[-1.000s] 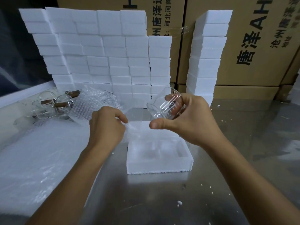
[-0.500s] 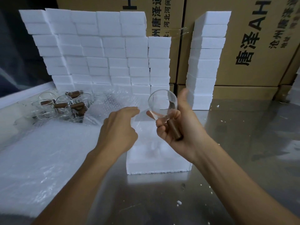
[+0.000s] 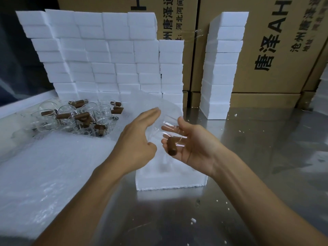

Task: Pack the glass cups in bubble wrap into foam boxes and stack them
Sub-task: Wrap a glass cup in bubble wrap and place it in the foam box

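My right hand point(image 3: 193, 144) cradles a clear glass cup point(image 3: 171, 129) with a brown wooden handle point(image 3: 171, 146), the handle lying across my fingers. A blurred sheet of bubble wrap point(image 3: 152, 102) hangs over and behind the cup. My left hand point(image 3: 138, 139) is right beside the cup, fingers stretched up along the wrap; whether it pinches the sheet I cannot tell. Below both hands an open white foam box point(image 3: 170, 182) sits on the steel table.
Several more glass cups with brown handles point(image 3: 76, 118) lie at the left. A pile of bubble wrap sheets point(image 3: 44, 174) covers the near left. Stacked foam boxes point(image 3: 106, 55) form a wall behind, a taller stack point(image 3: 221, 68) stands right, cardboard cartons point(image 3: 276, 50) behind.
My right hand has turned palm up with the cup, showing the brown handle. My left hand let go of the wrap on the table and rose beside the cup; a sheet now drapes over it.
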`<move>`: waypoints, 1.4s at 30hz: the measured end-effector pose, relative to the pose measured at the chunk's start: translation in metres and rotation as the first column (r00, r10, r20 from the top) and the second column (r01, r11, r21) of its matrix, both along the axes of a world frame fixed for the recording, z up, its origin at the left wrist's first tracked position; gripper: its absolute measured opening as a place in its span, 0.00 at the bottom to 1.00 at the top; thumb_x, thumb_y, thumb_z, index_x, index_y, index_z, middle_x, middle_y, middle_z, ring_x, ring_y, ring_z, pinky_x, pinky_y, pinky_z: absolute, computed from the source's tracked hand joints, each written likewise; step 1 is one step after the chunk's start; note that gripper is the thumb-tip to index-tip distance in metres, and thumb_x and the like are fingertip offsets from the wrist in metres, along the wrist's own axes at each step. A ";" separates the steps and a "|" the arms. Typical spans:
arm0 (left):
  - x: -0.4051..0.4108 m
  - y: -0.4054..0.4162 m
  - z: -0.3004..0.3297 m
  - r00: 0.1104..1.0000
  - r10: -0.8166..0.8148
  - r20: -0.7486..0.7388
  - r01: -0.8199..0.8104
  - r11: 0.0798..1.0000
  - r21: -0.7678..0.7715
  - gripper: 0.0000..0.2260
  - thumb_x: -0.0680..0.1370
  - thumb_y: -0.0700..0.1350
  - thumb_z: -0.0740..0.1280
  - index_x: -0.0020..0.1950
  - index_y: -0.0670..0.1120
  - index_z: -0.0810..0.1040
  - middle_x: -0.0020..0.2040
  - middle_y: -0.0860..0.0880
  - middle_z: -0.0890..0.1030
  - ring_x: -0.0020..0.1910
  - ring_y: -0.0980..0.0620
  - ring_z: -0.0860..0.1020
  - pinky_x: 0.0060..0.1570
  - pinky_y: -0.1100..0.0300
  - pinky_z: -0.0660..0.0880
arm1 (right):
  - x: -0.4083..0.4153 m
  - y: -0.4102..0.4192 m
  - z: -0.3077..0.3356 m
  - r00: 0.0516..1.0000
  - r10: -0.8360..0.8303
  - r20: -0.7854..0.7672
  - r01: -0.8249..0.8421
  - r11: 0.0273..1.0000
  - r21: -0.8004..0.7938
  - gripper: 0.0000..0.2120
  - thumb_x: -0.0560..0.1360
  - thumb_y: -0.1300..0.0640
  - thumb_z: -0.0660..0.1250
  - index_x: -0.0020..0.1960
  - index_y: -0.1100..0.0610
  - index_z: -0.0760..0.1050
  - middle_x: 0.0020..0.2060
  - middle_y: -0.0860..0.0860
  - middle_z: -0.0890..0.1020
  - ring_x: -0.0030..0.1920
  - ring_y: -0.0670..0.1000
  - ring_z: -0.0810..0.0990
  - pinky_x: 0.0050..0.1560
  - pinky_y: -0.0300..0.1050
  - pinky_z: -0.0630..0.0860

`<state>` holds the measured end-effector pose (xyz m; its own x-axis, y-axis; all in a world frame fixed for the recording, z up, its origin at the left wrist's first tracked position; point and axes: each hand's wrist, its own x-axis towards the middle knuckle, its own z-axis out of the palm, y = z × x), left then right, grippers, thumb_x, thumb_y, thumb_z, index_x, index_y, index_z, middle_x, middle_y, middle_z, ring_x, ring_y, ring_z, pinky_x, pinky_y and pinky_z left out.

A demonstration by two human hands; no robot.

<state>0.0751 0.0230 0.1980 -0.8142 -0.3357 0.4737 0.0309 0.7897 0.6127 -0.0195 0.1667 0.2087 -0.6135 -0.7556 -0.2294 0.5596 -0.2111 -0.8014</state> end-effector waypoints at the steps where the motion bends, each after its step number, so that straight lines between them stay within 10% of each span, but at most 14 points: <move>1: 0.000 0.002 -0.001 1.000 -0.012 0.018 0.013 1.000 -0.027 0.40 0.70 0.29 0.68 0.78 0.56 0.65 0.76 0.67 0.61 0.61 0.39 0.76 0.58 0.63 0.73 | 0.000 -0.001 -0.002 1.000 -0.009 -0.001 0.009 1.000 0.000 0.19 0.80 0.50 0.65 0.57 0.67 0.81 0.56 0.63 0.76 0.40 0.61 0.84 0.39 0.48 0.82; 3: -0.001 0.006 -0.002 0.999 -0.021 0.044 0.024 0.998 -0.052 0.40 0.71 0.29 0.68 0.78 0.55 0.64 0.77 0.68 0.59 0.62 0.39 0.76 0.62 0.53 0.75 | 0.001 -0.001 -0.001 0.999 -0.021 0.031 0.022 0.999 -0.023 0.17 0.81 0.53 0.65 0.61 0.66 0.79 0.58 0.63 0.73 0.42 0.63 0.85 0.39 0.49 0.82; 14: -0.003 0.030 -0.003 0.981 -0.177 0.079 0.185 0.978 -0.101 0.45 0.71 0.29 0.64 0.79 0.64 0.53 0.73 0.78 0.50 0.65 0.58 0.70 0.49 0.72 0.69 | -0.007 -0.006 -0.014 0.994 -0.037 -0.101 0.020 0.986 -0.165 0.13 0.81 0.52 0.65 0.63 0.53 0.81 0.61 0.48 0.82 0.62 0.53 0.79 0.59 0.56 0.79; 21: -0.003 0.024 -0.002 0.983 -0.179 0.043 0.181 0.981 -0.067 0.43 0.71 0.29 0.66 0.79 0.60 0.58 0.75 0.74 0.54 0.62 0.40 0.72 0.43 0.74 0.68 | -0.009 -0.008 -0.018 0.938 0.027 -0.345 -0.057 0.995 -0.078 0.13 0.80 0.53 0.67 0.62 0.54 0.81 0.62 0.49 0.82 0.65 0.53 0.78 0.65 0.53 0.77; 29: -0.001 0.032 0.002 0.920 -0.391 -0.010 0.388 0.908 0.157 0.40 0.71 0.25 0.64 0.78 0.54 0.63 0.66 0.42 0.74 0.62 0.49 0.58 0.39 0.81 0.65 | -0.005 -0.008 -0.017 0.963 0.072 -0.258 -0.119 0.978 -0.171 0.11 0.82 0.51 0.63 0.55 0.50 0.84 0.52 0.49 0.86 0.47 0.51 0.85 0.46 0.44 0.81; 32: -0.002 0.041 0.001 0.903 -0.430 -0.002 0.423 0.887 0.183 0.40 0.71 0.25 0.65 0.78 0.51 0.63 0.56 0.61 0.63 0.55 0.66 0.56 0.40 0.81 0.70 | -0.003 -0.010 -0.021 0.972 0.025 -0.236 -0.068 0.983 -0.173 0.12 0.84 0.57 0.57 0.58 0.54 0.79 0.52 0.55 0.86 0.48 0.47 0.85 0.45 0.42 0.82; 33: -0.002 0.044 0.000 0.897 -0.442 0.007 0.432 0.880 0.198 0.40 0.71 0.25 0.65 0.78 0.51 0.63 0.52 0.63 0.60 0.54 0.67 0.56 0.48 0.82 0.56 | -0.002 -0.010 -0.021 0.971 0.029 -0.238 -0.071 0.982 -0.173 0.12 0.84 0.57 0.55 0.58 0.54 0.77 0.49 0.53 0.87 0.49 0.45 0.85 0.47 0.41 0.81; 36: -0.002 0.048 0.002 0.870 -0.493 0.020 0.463 0.830 0.311 0.40 0.71 0.24 0.65 0.78 0.52 0.63 0.64 0.43 0.70 0.27 0.64 0.60 0.31 0.76 0.64 | 0.000 -0.008 -0.021 0.947 0.052 -0.317 -0.107 0.981 -0.161 0.11 0.84 0.60 0.55 0.55 0.53 0.76 0.35 0.49 0.86 0.39 0.44 0.86 0.42 0.42 0.83; 37: -0.002 0.049 0.003 0.867 -0.497 0.024 0.462 0.821 0.336 0.40 0.71 0.25 0.65 0.78 0.53 0.63 0.71 0.44 0.70 0.25 0.62 0.63 0.29 0.72 0.65 | 0.002 -0.007 -0.019 0.939 0.038 -0.341 -0.092 0.985 -0.144 0.10 0.83 0.62 0.56 0.42 0.56 0.63 0.35 0.52 0.86 0.39 0.45 0.86 0.45 0.48 0.82; 38: -0.002 0.049 0.002 0.868 -0.496 0.025 0.458 0.819 0.346 0.40 0.72 0.25 0.66 0.79 0.54 0.63 0.74 0.46 0.69 0.24 0.61 0.65 0.28 0.70 0.65 | 0.004 -0.006 -0.019 0.937 0.029 -0.349 -0.083 0.986 -0.141 0.10 0.82 0.63 0.57 0.61 0.54 0.61 0.38 0.56 0.86 0.41 0.47 0.86 0.51 0.55 0.79; 42: -0.003 0.053 0.000 0.872 -0.489 0.021 0.451 0.820 0.351 0.40 0.72 0.26 0.66 0.79 0.55 0.62 0.70 0.48 0.65 0.24 0.58 0.66 0.29 0.69 0.66 | 0.002 -0.006 -0.022 0.937 -0.005 -0.348 -0.044 0.990 -0.135 0.08 0.80 0.68 0.57 0.52 0.59 0.73 0.34 0.59 0.85 0.38 0.52 0.86 0.46 0.63 0.79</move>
